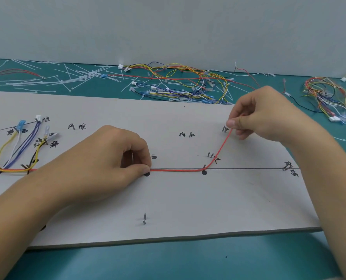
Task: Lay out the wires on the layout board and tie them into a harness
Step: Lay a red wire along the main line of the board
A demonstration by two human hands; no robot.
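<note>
A grey layout board (188, 199) with nails, a black guide line and handwritten labels lies on the green mat. A red wire (178, 170) runs along the guide line, bends at a nail near a black dot (204, 172) and rises to the upper right. My left hand (107, 158) pinches the red wire against the board at mid-line. My right hand (265, 114) pinches the wire's upper end beside a nail pair (224, 129). On the board's left, several yellow, blue, white and black wires (16, 150) fan out from the trunk to their connectors.
Loose white cable ties (67, 79) lie scattered on the mat behind the board at left. A tangle of coloured wires (184, 85) sits behind the board's middle, another bundle (327, 98) at far right. Two nails (144, 218) stand near the board's front edge.
</note>
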